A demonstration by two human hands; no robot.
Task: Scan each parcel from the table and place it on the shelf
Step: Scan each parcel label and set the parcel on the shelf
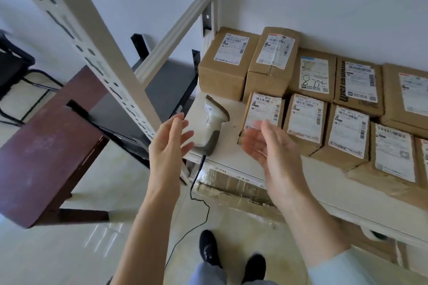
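Both hands held empty before the shelf (234, 164).
Left hand (168, 143) and right hand (269, 143) were raised with fingers spread wide, nothing gripped. The scanner (212, 122) was laid on the shelf between them, its cord (196, 194) hung to the floor. Parcels (303, 118) were packed in rows on the shelf, labels up. The table (46, 146) stood left.

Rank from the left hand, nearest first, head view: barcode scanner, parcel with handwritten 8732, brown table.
1. barcode scanner: just right of the left hand, on the shelf.
2. brown table: on its left.
3. parcel with handwritten 8732: back row, far right.
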